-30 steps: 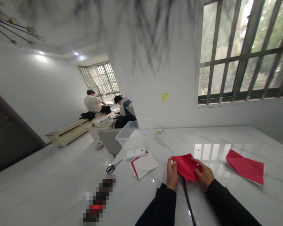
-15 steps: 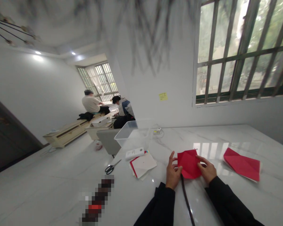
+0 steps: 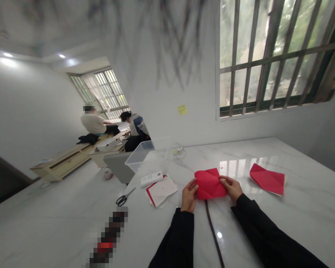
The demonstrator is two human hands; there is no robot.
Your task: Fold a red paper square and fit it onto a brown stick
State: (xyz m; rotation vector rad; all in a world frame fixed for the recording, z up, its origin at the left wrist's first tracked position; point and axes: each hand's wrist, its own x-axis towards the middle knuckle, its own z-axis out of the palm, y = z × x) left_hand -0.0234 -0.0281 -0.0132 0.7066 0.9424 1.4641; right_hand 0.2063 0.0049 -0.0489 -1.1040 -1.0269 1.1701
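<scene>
A creased sheet of red paper [image 3: 210, 184] is stretched between my two hands, just above the white marbled table. My left hand [image 3: 188, 195] pinches its left edge, thumb in front. The right edge sits between the thumb and fingers of my right hand [image 3: 232, 187]. Below the sheet, a dark cable [image 3: 213, 232] runs toward me over the tabletop. Another folded red paper [image 3: 268, 179], with a pale sheet under it, lies to the right of my right hand.
On the left are scissors [image 3: 124, 198], a white device [image 3: 151, 179], stacked papers [image 3: 162, 191] and a clear plastic bin [image 3: 139, 158]. A small gadget with a wire [image 3: 178, 150] lies by the wall. Two people sit in the far left background.
The view has swung to the right. The red paper is spread flatter and wider, and the fingers of my left hand have closed onto its left edge.
</scene>
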